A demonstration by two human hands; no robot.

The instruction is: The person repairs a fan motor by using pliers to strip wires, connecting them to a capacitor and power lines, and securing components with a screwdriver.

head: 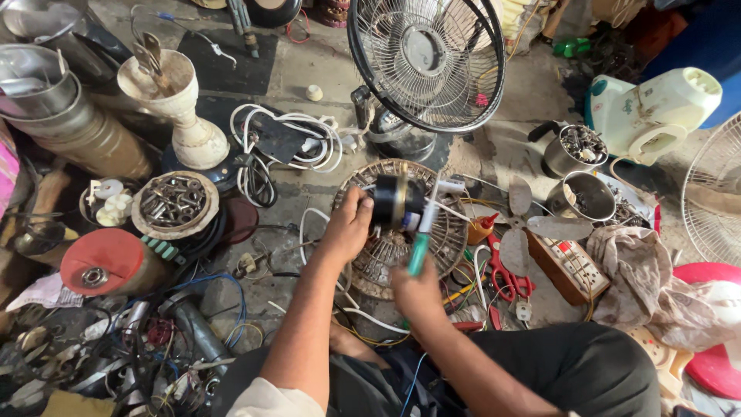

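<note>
The left hand (349, 224) grips a black round fan motor (395, 202) over a dusty round wire fan guard (401, 247) on the floor; the right hand (417, 289) presses a green-handled screwdriver (421, 239) to it. The motor appears freed of its fan, work unfinished.

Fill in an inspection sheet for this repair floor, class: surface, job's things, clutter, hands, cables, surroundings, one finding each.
Surface: bare concrete floor, dusty and crowded.
Job's things: black fan motor held over a round fan grille; green-handled screwdriver pointed at the motor.
Clutter: bowl of bolts, red scissors, small fan blade, two metal pots, crumpled rag.
Hands: left hand grips the motor; right hand holds the screwdriver.
Cables: coiled white cable; loose coloured wires across the floor.
Surroundings: standing fan, white vase-shaped stand, stacked metal vessels.
</note>
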